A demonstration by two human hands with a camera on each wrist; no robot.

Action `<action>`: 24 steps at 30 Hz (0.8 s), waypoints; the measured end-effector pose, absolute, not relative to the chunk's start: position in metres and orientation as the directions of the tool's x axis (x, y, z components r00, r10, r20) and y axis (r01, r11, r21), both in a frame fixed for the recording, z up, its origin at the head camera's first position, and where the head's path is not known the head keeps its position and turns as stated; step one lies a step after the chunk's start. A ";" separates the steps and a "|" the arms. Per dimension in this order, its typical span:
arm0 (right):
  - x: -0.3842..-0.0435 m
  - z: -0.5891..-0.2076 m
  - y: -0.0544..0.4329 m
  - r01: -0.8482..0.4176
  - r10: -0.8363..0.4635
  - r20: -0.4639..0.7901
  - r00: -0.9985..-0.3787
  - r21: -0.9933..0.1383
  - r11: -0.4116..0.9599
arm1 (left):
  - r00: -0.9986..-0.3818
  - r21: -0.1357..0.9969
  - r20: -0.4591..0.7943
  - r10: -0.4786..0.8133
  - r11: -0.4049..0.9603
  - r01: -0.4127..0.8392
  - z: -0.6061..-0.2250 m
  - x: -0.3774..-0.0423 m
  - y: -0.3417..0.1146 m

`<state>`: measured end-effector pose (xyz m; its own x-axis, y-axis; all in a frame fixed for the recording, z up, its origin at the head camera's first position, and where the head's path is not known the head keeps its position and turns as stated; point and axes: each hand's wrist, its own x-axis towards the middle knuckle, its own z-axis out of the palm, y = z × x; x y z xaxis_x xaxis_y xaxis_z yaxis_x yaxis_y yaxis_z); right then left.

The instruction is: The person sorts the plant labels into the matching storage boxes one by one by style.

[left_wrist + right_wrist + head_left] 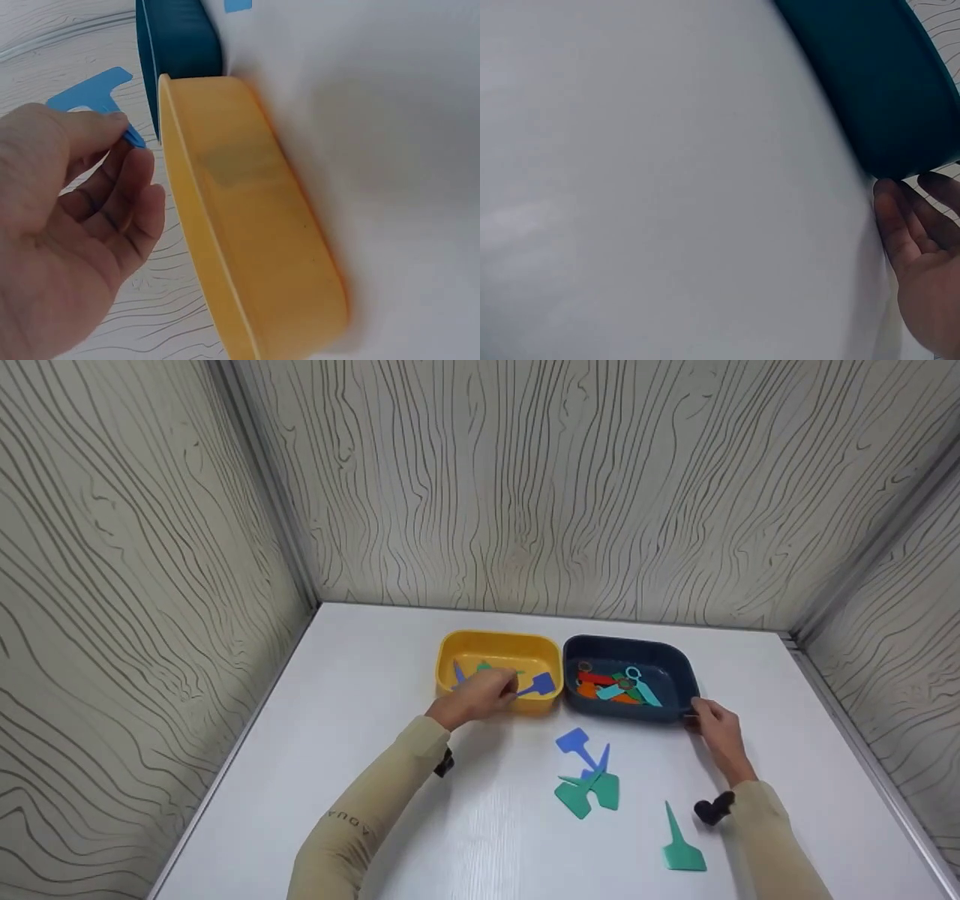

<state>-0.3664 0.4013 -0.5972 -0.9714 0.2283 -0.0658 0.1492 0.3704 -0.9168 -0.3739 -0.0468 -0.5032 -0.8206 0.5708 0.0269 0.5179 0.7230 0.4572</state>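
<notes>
My left hand is over the front of the yellow bin. Between thumb and fingers it pinches a blue T-shaped plant label, its broad head pointing away from the hand. Inside that bin lie a few more labels, partly hidden by the hand. My right hand touches the front right corner of the dark blue bin with its fingertips, the fingers mostly straight. Several red, orange, green and light blue tags, some with ring ends, lie in the dark bin.
The two bins stand side by side on a white table. In front of them lies a loose group of blue labels and green labels. A single green label sits nearer, left of the right forearm. Patterned panels enclose the table.
</notes>
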 end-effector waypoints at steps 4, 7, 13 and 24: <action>-0.365 -0.597 0.402 0.132 0.222 -0.057 -0.973 -0.931 0.341 | -0.849 0.471 0.028 0.527 0.742 0.476 -0.497 -0.382 -0.049; -0.365 -0.596 0.403 0.137 0.214 -0.069 -0.974 -0.937 0.322 | -0.876 0.489 0.010 0.483 0.762 0.425 -0.495 -0.388 -0.049; -0.364 -0.597 0.404 0.150 0.215 -0.083 -0.973 -0.936 0.319 | -0.921 0.494 -0.055 0.386 0.812 0.311 -0.495 -0.399 -0.050; -0.364 -0.597 0.404 0.163 0.219 -0.093 -0.971 -0.929 0.333 | -0.944 0.427 -0.104 0.313 0.871 0.242 -0.504 -0.413 -0.044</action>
<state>-0.3639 0.4038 -0.5969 -0.9714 0.2185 -0.0925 0.1633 0.3327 -0.9288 -0.4128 -0.0444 -0.5042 -0.9442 0.3125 -0.1038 0.2415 0.8714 0.4270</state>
